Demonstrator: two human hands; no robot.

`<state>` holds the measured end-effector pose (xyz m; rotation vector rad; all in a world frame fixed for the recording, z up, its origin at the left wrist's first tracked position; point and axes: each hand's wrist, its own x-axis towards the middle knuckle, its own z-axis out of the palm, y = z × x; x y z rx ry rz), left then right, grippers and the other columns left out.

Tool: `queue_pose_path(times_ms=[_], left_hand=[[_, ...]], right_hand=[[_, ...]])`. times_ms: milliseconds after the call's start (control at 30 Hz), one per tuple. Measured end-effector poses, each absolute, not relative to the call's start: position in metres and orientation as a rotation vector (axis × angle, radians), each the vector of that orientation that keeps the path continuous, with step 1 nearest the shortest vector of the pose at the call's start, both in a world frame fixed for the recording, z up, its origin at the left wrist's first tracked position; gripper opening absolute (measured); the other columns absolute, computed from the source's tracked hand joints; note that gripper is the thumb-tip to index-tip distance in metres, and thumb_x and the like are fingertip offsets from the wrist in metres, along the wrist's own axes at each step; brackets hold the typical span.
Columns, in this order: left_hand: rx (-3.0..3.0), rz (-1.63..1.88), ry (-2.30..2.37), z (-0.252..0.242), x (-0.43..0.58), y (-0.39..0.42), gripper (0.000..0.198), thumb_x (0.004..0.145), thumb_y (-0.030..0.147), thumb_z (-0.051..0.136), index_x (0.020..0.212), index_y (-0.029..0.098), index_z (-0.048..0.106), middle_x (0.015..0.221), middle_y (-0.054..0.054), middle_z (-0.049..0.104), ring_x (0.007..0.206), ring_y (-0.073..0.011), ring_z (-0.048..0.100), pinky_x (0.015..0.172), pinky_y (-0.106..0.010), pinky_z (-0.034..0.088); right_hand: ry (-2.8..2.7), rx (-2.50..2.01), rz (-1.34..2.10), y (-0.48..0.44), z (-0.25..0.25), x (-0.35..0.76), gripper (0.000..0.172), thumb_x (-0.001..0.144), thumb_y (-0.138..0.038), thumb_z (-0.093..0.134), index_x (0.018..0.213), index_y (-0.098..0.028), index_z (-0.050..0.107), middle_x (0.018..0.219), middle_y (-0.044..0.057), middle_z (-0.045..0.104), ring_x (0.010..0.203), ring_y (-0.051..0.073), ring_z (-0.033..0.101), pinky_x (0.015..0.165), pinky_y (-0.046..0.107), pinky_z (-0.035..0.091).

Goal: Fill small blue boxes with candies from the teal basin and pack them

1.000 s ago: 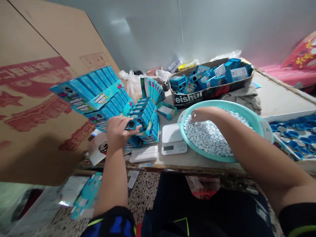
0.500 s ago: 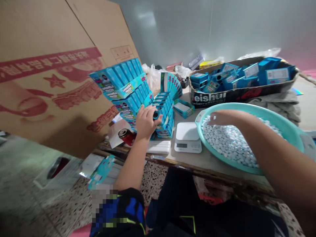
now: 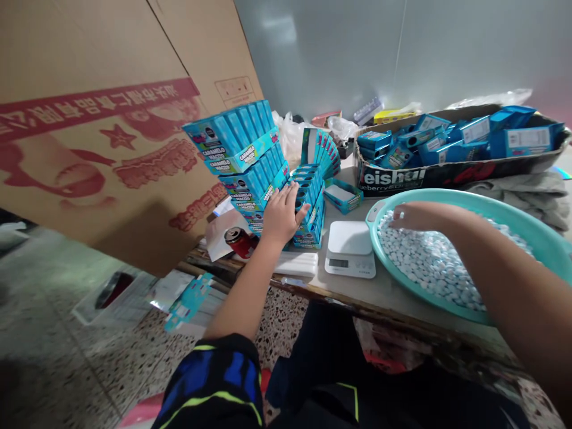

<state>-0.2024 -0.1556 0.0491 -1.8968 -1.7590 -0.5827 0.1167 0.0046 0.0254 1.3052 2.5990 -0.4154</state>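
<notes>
Left grip [image 3: 282,215] spreads wide against stacked blue boxes [image 3: 307,205], holding nothing. Right grip [image 3: 413,215] lies narrow on white candies [image 3: 438,268] in a teal basin [image 3: 536,241], beside a scale [image 3: 349,244].

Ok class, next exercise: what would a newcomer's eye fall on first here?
The big teal basin heaped with pale round tablets catches the eye first, at right, with the right hand touching them. Left of it rises a stack of turquoise Caramelo boxes, the left hand against it. Far left looms a cardboard sheet printed in red.
</notes>
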Motion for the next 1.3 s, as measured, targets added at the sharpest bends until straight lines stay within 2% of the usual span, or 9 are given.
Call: queue_pose_path(times_ms=[100,200,267,400,533,767,1000,1100,1300], left_hand=[[-1.879,-0.660,-1.667,0.036,-0.211,-0.193,0.060,0.103,0.050,0.049,0.149,0.013,0.051,0.152,-0.021,0.058,0.148,-0.0334,0.050,0.122,-0.052,0.042],[-1.410,-0.972,-1.689,0.012,-0.241,-0.243,0.037,0.099,0.042,0.057,0.128,0.020,0.062,0.117,-0.016,0.074,0.114,-0.0297,0.071,0.105,-0.049,0.054],[-0.898,-1.151,-1.860,-0.001,-0.267,-0.268,0.050,0.092,0.044,0.066,0.131,0.015,0.058,0.119,-0.020,0.070,0.114,-0.0333,0.069,0.105,-0.054,0.052],[-0.776,-1.184,-2.454,-0.008,-0.305,-0.274,0.102,0.066,0.045,0.089,0.150,0.015,0.041,0.149,-0.026,0.055,0.139,-0.0396,0.055,0.118,-0.054,0.043],[-0.756,-1.308,-2.675,0.000,-0.310,-0.263,0.104,0.070,0.042,0.087,0.156,0.018,0.033,0.149,-0.022,0.058,0.139,-0.0364,0.059,0.114,-0.049,0.048],[-0.860,-1.323,-2.371,0.077,-0.277,-0.302,0.070,0.064,0.045,0.089,0.125,0.020,0.067,0.128,-0.014,0.073,0.124,-0.0372,0.067,0.112,-0.053,0.051],[-1.648,-1.344,-1.958,0.178,-0.148,-0.352,0.072,0.060,0.053,0.095,0.123,0.028,0.071,0.109,-0.007,0.079,0.093,-0.0309,0.077,0.083,-0.046,0.066],[-1.867,-1.152,-1.769,0.200,-0.102,-0.357,0.085,0.057,0.059,0.095,0.134,0.036,0.068,0.111,-0.007,0.078,0.096,-0.0329,0.076,0.083,-0.049,0.067],[-2.107,-0.858,-1.333,0.203,-0.091,-0.333,0.073,0.062,0.051,0.083,0.133,0.056,0.067,0.102,-0.001,0.081,0.103,-0.0393,0.075,0.076,-0.055,0.066]], right_hand=[[2.541,1.334,-0.536,0.005,0.025,0.117,0.028,0.105,-0.035,0.056,0.116,-0.013,0.069,0.107,0.013,0.076,0.093,0.026,0.070,0.072,0.031,0.046],[2.539,1.336,-0.581,0.003,0.027,0.117,0.026,0.105,-0.034,0.055,0.114,-0.013,0.068,0.109,0.014,0.076,0.094,0.025,0.070,0.073,0.031,0.046],[2.567,1.303,-0.570,0.002,0.027,0.117,0.025,0.105,-0.034,0.056,0.110,-0.014,0.069,0.111,0.015,0.076,0.094,0.026,0.070,0.075,0.032,0.046],[2.628,1.282,-0.561,0.005,0.020,0.116,0.020,0.101,-0.035,0.060,0.102,-0.017,0.069,0.108,0.016,0.077,0.093,0.029,0.071,0.078,0.036,0.048],[2.654,1.302,-0.620,0.012,0.009,0.116,0.012,0.097,-0.032,0.062,0.095,-0.021,0.066,0.104,0.015,0.077,0.094,0.031,0.072,0.079,0.040,0.051],[2.689,1.291,-0.634,0.018,-0.002,0.112,0.009,0.089,-0.036,0.062,0.083,-0.028,0.061,0.098,0.013,0.076,0.098,0.037,0.073,0.087,0.049,0.055],[2.762,1.248,-0.660,0.039,-0.034,0.112,0.009,0.079,-0.044,0.061,0.076,-0.035,0.060,0.093,0.010,0.076,0.094,0.038,0.073,0.086,0.054,0.057],[2.788,1.251,-0.629,0.038,-0.031,0.109,0.008,0.076,-0.044,0.062,0.079,-0.037,0.065,0.097,0.008,0.078,0.099,0.038,0.074,0.089,0.054,0.058],[2.874,1.228,-0.553,0.008,0.013,0.103,0.004,0.065,-0.036,0.067,0.064,-0.038,0.070,0.089,0.005,0.080,0.096,0.036,0.077,0.079,0.047,0.057]])
